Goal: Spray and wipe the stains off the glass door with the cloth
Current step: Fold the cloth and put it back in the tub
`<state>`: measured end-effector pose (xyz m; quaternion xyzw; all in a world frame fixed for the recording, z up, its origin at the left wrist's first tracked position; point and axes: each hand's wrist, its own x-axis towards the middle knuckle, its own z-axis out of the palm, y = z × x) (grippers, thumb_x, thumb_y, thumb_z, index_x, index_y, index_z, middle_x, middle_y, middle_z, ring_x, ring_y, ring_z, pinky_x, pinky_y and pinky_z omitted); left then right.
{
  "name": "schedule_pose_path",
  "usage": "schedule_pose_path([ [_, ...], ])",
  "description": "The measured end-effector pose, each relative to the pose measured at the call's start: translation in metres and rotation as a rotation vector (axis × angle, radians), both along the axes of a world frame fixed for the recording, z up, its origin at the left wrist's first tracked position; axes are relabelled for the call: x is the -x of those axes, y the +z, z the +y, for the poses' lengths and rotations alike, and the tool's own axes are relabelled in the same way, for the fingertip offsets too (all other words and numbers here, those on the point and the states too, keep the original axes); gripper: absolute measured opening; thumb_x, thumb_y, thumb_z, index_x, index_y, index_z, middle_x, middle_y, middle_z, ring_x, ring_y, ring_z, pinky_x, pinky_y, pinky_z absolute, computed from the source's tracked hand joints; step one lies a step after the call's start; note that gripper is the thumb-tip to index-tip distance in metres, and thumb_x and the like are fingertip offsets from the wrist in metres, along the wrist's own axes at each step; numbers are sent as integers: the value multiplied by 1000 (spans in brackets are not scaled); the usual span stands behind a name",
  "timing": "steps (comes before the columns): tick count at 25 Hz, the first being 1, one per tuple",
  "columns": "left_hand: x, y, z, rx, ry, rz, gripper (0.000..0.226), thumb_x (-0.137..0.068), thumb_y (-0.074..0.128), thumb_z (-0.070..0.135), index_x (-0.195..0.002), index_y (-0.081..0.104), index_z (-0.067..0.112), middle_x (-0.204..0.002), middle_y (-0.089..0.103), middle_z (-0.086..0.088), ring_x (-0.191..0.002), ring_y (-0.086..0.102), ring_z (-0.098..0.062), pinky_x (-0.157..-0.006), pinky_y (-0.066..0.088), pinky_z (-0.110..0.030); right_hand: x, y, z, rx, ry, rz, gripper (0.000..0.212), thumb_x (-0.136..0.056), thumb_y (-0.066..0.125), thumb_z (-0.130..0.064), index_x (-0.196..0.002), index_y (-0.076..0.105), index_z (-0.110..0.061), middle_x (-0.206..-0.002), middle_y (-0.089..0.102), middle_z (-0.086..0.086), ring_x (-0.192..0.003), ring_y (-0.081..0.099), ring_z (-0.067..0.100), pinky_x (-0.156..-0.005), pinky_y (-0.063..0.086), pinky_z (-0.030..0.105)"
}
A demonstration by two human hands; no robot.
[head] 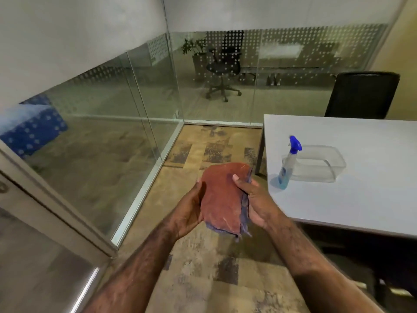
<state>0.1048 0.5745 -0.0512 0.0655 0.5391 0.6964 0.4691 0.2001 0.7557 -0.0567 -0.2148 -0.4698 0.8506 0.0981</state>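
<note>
A folded cloth point(222, 197), rust-red on top with a blue layer showing at its right and lower edges, is held flat between both hands at the centre of the view. My left hand point(188, 212) cups its left side. My right hand point(253, 199) grips its right side, thumb pressed on top. A spray bottle point(287, 164) with a blue trigger head and blue liquid stands upright on the white table point(352, 199) to the right, apart from my hands. The glass door point(33, 233) with its metal frame stands at the lower left.
A clear plastic tub point(318, 163) sits just behind the spray bottle. A black chair point(361, 96) stands at the table's far side. Glass partition walls point(101, 120) close the left and back, with a patterned carpet floor point(203, 256) below.
</note>
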Motion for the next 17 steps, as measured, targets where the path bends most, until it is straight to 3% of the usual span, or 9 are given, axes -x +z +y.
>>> schedule_pose_path([
  [2,-7,0,24,42,3,134,48,-108,56,42,-140,66,8,-127,78,-11,-118,76,-26,-107,57,-44,-18,-5,23,-32,2,-21,48,-102,72,-13,-149,61,-9,-141,73,19,-134,68,39,-116,55,54],
  [4,-10,-6,46,79,8,206,42,-105,65,33,-136,68,4,-122,80,-14,-112,77,-28,-106,57,-44,-41,-9,43,-47,-7,-41,52,-97,75,-8,-148,61,-13,-138,76,14,-130,72,34,-109,60,49],
  [7,-21,-15,79,114,-25,228,35,-103,69,33,-125,74,6,-117,81,-16,-108,76,-32,-104,58,-46,-71,-21,61,-67,-24,-131,62,-86,84,-8,-143,64,-21,-132,79,9,-125,75,32,-108,60,55],
  [10,-28,-22,112,137,-63,292,33,-102,71,33,-123,75,8,-113,82,-13,-102,78,-28,-98,60,-42,-93,-37,82,-39,-162,-208,60,-87,85,-3,-142,65,-15,-126,81,14,-123,75,38,-111,57,59],
  [14,-30,-26,155,138,-120,489,14,-101,73,18,-115,74,16,-108,82,-4,-105,77,-23,-85,64,-26,-115,-40,119,-163,-414,-268,66,-82,91,-4,-141,63,-13,-123,80,12,-113,77,33,-100,63,53],
  [17,-32,-23,193,137,-172,671,21,-97,78,14,-117,72,19,-107,79,0,-101,76,-19,-79,61,-16,-130,-39,146,-264,-496,-270,83,-73,100,-11,-143,58,-21,-127,80,7,-115,78,28,-103,63,55],
])
